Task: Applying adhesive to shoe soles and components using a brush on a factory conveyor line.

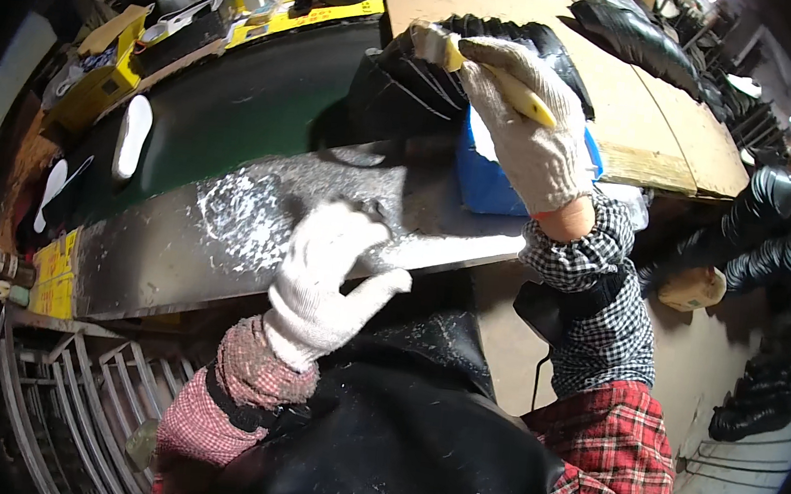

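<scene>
My right hand [534, 117], in an off-white knitted glove, is raised and closed around the yellow handle [530, 104] of a brush. The pale brush head [431, 45] points left, in front of black ribbed pieces [401, 90] stacked behind it. Below that hand is a blue container [479, 174], partly hidden by the wrist. My left hand [324, 274], also gloved in white, is at the near edge of the metal worktop [150, 271]. Its thumb is spread away from the fingers, and no held thing shows. White smears [244, 218] mark the worktop beside it.
White insoles [133, 138] lie on the dark green surface at left. Yellow boxes [107, 76] with clutter stand behind them. A wooden board [654, 129] extends at right, near stacked black boots [760, 215]. A metal rack [82, 388] is at lower left.
</scene>
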Action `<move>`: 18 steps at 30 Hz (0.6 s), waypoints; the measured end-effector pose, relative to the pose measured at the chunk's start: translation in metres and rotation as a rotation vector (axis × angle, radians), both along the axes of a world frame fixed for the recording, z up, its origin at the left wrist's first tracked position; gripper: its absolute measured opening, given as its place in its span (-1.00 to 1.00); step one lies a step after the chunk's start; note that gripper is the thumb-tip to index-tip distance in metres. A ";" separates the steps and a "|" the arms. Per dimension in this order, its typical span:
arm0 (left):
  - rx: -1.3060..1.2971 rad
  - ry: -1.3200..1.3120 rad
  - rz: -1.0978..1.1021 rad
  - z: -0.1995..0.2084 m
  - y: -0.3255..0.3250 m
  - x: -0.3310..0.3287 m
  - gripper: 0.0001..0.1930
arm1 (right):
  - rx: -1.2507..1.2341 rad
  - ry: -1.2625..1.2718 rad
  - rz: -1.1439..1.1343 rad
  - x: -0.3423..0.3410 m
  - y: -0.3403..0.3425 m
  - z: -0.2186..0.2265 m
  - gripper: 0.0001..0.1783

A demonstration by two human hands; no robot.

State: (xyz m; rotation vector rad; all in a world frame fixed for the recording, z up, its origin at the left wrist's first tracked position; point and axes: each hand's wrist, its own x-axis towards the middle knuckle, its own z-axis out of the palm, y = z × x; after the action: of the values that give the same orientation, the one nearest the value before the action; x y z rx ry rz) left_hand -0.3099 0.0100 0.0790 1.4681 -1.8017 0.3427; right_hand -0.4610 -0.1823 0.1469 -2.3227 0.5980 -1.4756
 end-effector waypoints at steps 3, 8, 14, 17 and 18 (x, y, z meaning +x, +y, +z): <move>0.692 0.513 -0.297 0.022 -0.018 -0.037 -0.36 | -0.285 0.030 -0.043 -0.006 -0.007 0.014 -0.74; 0.903 1.282 -0.600 0.008 -0.036 -0.092 -0.50 | -0.441 0.043 -0.109 0.020 0.012 0.016 -0.74; 0.907 1.832 -0.499 -0.014 -0.030 -0.101 -0.68 | -0.416 -0.142 -0.069 0.027 -0.008 0.002 -0.74; 0.845 1.679 -0.540 -0.005 -0.020 -0.091 -0.71 | -0.091 -0.327 0.038 0.033 0.000 0.004 -0.76; 0.909 1.873 -0.653 -0.009 -0.021 -0.089 -0.72 | -0.093 -0.326 0.050 0.036 0.005 0.006 -0.76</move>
State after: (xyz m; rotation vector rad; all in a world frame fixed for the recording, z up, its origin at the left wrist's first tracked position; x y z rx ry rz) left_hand -0.3992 -0.0109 0.0704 0.7686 -0.5601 -1.7610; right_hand -0.4245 -0.1771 0.1533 -2.0779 0.3864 -1.8394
